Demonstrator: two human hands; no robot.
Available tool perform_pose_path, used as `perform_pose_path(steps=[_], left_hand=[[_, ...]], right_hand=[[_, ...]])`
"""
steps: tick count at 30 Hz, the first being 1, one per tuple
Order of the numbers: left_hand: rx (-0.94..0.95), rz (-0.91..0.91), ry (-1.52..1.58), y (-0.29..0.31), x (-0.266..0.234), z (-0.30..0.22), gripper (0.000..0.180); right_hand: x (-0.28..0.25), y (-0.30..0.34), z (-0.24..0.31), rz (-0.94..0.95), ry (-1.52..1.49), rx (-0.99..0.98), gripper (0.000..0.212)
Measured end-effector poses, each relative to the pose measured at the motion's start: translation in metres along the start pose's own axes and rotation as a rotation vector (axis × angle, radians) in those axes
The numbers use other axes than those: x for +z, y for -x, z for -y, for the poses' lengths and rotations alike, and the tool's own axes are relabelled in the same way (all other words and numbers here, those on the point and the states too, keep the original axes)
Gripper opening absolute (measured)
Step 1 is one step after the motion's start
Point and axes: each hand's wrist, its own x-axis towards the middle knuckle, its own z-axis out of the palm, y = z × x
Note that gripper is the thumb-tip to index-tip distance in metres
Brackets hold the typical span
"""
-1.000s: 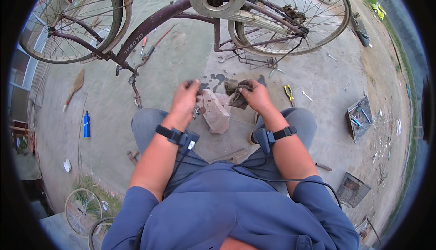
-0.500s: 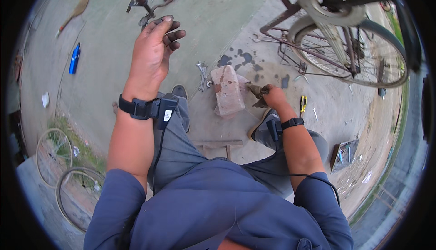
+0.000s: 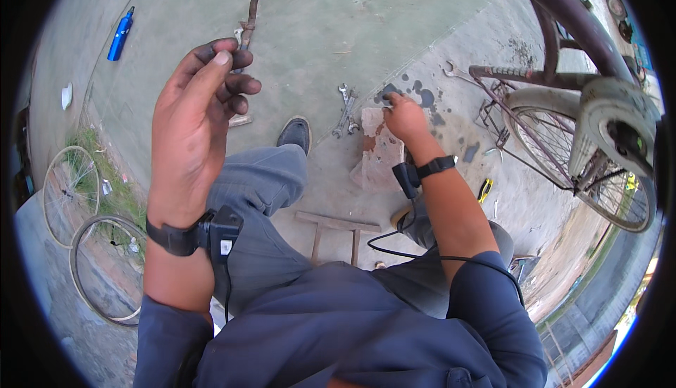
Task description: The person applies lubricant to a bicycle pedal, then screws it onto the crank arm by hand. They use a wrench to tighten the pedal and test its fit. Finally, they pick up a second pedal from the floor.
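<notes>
One hand (image 3: 406, 119), the right, now overlaps the stone (image 3: 381, 157), fingers unclear; left fingers (image 3: 241, 84) apart.

Soft, even daylight brightens the pale concrete (image 3: 317, 50), with shading gentle around the legs (image 3: 257, 177). The left hand (image 3: 201, 99), large at the left, looks fairly crisp, while the right hand (image 3: 407, 117), near the centre, is slightly smeared. Fisheye distortion bows the grey strip (image 3: 598, 293) at lower right, where blue fringing and washed-out glare meet the black rim.
</notes>
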Motion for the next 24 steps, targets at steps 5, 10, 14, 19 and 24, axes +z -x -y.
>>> perform_pose_path(steps=[5, 10, 14, 19, 24], left_hand=[[-0.019, -0.067, -0.019, -0.003, -0.016, 0.001, 0.030], [-0.027, -0.124, -0.034, -0.005, -0.033, 0.004, 0.029], [-0.050, -0.155, -0.063, -0.007, -0.038, 0.007, 0.029], [-0.094, -0.166, -0.097, -0.010, -0.038, 0.008, 0.028], [-0.106, -0.153, -0.102, -0.011, -0.035, 0.009, 0.028]], right_hand=[[0.041, -0.035, 0.025, 0.192, 0.026, -0.002, 0.040], [0.072, -0.058, 0.024, 0.277, 0.051, -0.009, 0.040], [0.087, -0.074, 0.019, 0.411, 0.104, 0.013, 0.038], [0.100, -0.087, 0.012, 0.450, 0.093, 0.019, 0.035], [0.102, -0.088, 0.009, 0.430, 0.036, -0.022, 0.033]])
